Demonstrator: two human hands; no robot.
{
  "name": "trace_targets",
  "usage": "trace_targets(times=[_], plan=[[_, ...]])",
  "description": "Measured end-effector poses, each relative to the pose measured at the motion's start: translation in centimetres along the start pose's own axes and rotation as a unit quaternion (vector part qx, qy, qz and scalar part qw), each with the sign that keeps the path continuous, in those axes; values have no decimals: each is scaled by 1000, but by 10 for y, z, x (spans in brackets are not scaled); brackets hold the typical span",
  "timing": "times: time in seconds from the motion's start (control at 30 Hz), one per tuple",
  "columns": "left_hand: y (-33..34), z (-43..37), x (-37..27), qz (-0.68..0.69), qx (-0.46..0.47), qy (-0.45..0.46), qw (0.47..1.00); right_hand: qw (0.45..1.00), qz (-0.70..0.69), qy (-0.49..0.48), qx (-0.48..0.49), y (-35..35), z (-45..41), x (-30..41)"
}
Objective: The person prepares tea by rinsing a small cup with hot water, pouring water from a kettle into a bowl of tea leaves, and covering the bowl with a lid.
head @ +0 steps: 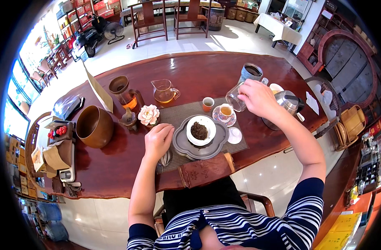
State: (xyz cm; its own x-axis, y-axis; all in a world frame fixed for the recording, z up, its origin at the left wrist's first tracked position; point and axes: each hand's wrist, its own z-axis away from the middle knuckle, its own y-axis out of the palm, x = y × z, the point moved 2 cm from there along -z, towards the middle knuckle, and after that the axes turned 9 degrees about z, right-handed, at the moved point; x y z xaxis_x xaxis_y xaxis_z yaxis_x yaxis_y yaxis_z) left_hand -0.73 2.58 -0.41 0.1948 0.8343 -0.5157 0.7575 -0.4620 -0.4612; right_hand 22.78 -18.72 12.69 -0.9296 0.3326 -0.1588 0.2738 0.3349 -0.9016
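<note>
My right hand (256, 95) grips a clear glass vessel (235, 99), tilted on its side above the right of the table. Below it, a teacup (225, 116) of amber tea sits on a patterned saucer (216, 117). My left hand (158, 139) rests by the woven mat's left side, fingers curled closed, nothing visible in them. Between my hands, a white bowl (212, 132) of dark wet tea leaves (198, 131) stands on a grey lobed tray (221, 134). Its right neighbour is a white lid (234, 135). A small orange-and-white cup (207, 107) stands behind the tray.
A glass pitcher (163, 92) of tea, a pink flower ornament (148, 114) and a large brown bowl (96, 131) stand left. Right are a metal kettle (285, 100) and blue patterned container (247, 75). A folded brown cloth (206, 170) lies at the front edge.
</note>
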Motion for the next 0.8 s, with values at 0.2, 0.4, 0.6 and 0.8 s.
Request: trace_targets(times=[0.2,0.4,0.6,0.8], plan=[[-2,0,-2,5,13,-14,1000,1000,16,-6,19,0,2,7],[-2,-1,-3,1,14,-8,1000,996,-8,89,-2,7,13,2],[-1,0,-3,-1,12,-12,1000,961,-35,224,-157,36,30,-12],[0,0,-1,2,14,-20,1000,895,-201,286,-278,83,16,-23]])
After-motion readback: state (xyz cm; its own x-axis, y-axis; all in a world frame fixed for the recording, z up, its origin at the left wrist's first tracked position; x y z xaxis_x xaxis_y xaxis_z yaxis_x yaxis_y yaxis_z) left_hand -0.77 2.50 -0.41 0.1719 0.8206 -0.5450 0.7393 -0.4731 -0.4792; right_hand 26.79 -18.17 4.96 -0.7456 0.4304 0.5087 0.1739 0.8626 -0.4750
